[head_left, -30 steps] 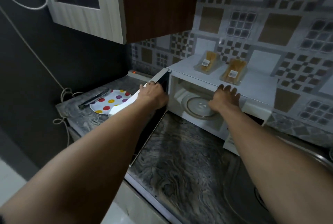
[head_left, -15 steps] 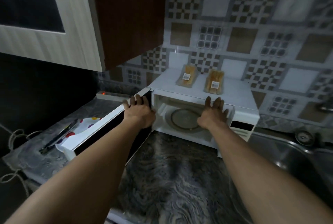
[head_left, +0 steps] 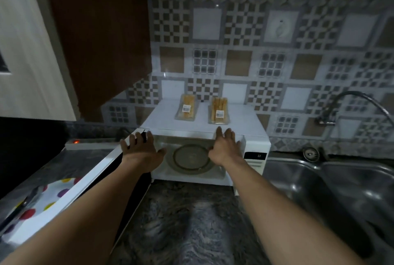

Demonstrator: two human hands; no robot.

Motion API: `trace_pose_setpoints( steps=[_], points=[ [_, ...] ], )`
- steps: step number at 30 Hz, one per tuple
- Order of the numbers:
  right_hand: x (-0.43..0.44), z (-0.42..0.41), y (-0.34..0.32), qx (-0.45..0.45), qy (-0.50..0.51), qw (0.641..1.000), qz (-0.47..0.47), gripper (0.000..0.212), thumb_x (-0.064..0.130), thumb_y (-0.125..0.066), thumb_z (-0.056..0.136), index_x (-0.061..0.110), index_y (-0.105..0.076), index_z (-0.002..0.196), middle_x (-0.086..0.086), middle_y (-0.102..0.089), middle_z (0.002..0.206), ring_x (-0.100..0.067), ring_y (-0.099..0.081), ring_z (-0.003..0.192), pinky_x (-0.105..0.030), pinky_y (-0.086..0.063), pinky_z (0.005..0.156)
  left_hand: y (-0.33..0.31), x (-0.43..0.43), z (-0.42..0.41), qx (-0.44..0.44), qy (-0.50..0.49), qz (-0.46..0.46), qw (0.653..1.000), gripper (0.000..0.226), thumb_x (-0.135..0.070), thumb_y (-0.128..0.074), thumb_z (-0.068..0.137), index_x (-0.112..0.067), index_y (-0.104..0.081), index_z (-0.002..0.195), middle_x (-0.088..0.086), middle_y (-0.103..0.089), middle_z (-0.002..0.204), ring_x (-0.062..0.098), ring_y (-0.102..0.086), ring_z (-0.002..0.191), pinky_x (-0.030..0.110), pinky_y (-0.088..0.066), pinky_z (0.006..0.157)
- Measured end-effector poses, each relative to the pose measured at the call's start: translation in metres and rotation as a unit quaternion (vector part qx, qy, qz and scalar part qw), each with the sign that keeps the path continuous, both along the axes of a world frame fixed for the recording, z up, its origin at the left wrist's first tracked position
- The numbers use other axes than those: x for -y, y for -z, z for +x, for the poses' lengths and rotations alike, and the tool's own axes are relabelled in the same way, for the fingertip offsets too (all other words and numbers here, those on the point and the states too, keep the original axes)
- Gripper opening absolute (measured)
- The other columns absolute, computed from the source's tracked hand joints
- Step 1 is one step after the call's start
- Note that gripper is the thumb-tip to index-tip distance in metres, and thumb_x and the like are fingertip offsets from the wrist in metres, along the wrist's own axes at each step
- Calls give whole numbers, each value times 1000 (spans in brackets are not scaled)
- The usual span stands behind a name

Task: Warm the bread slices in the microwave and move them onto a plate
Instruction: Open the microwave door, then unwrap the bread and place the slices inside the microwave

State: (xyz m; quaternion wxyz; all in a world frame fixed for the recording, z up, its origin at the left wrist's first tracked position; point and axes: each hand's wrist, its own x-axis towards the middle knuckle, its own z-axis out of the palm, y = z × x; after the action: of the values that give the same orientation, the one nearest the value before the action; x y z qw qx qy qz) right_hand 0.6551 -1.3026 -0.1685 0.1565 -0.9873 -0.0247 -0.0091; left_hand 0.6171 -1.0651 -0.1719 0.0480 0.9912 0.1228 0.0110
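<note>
A white box-shaped microwave oven (head_left: pixel 245 125) is standing at the centre of the frame against the patterned tiled wall, and its white-framed, dark-glazed door (head_left: pixel 72 194) is hanging open towards the lower left. A round glass turntable (head_left: pixel 191 161) is lying bare inside the cavity. Two clear plastic packets of tan bread slices are resting side by side on the oven's top, the left packet (head_left: pixel 187 108) and the right packet (head_left: pixel 219 111) slightly apart. The left hand (head_left: pixel 141 150) is reaching to the hinge end of the door, its fingers spread and straight, gripping nothing; whether they are touching the door edge cannot be told. The right hand (head_left: pixel 226 147) is reaching up before the cavity's upper edge, just below the right packet, its fingers straight and loosely fanned, holding nothing. A round white plate with coloured dots (head_left: pixel 56 188) is sitting at the lower left, partly behind the door, with a dark, blurred utensil (head_left: pixel 25 203) lying across it. A steel sink (head_left: pixel 309 181) is occupying the right side.
</note>
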Motion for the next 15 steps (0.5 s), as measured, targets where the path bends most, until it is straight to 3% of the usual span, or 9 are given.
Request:
trace_pose_setpoints(
  steps=[6, 11, 15],
  points=[
    [12, 22, -23, 107, 23, 993, 55, 77, 33, -47, 101, 11, 0, 159, -22, -6, 163, -38, -7, 151, -50, -13, 122, -20, 34, 43, 67, 50, -46, 995, 76, -57, -28, 99, -21, 7, 157, 12, 4, 164, 33, 4, 151, 52, -1, 122],
    [14, 50, -46, 75, 35, 991, 102, 81, 36, -45, 103, 18, 12, 158, -19, 4, 165, -35, 1, 153, -48, -6, 124, -35, 53, 79, 158, 85, -136, 974, 88, -49, -47, 97, -24, 14, 155, 15, -7, 164, 36, -9, 150, 54, -12, 120],
    [16, 75, -46, 61, 31, 990, 120, 87, 46, -45, 101, 20, 16, 157, -22, -1, 164, -38, -8, 151, -51, -13, 122, -43, 69, 118, 191, 67, -187, 961, 102, -46, -60, 90, -28, 18, 153, 17, -13, 162, 40, -22, 145, 58, -28, 114]
  ],
)
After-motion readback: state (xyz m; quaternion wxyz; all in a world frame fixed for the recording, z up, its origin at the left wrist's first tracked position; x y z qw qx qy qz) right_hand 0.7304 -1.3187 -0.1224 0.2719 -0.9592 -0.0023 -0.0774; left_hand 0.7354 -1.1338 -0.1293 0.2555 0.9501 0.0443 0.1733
